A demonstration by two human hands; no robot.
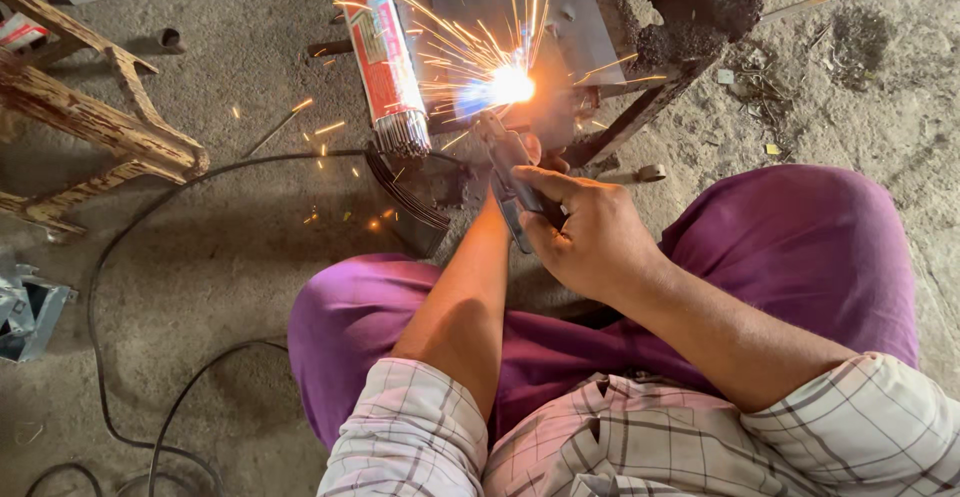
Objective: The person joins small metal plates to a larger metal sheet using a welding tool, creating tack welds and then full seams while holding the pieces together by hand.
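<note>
Head view: right hand (590,237) clamps its grip on the electrode holder (512,179), left hand (530,149) steadying behind it, grip unclear, arc (510,84) blazing on the steel frame (520,17) right of the red rod packet (382,52) — keep that tip steady, I'd say.

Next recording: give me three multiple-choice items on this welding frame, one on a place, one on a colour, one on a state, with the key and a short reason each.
1. Where does the packet of welding rods lie?
A. on the person's lap
B. on the ground, left of the arc
C. on the wooden frame

2. What colour are the trousers?
A. purple
B. grey
C. green

3. What is the right hand doing?
A. resting open on a knee
B. gripping the electrode holder
C. lifting the cable

Key: B, the packet of welding rods lies left of the arc; A, the trousers are purple; B, the right hand is closed on the electrode holder.
</note>
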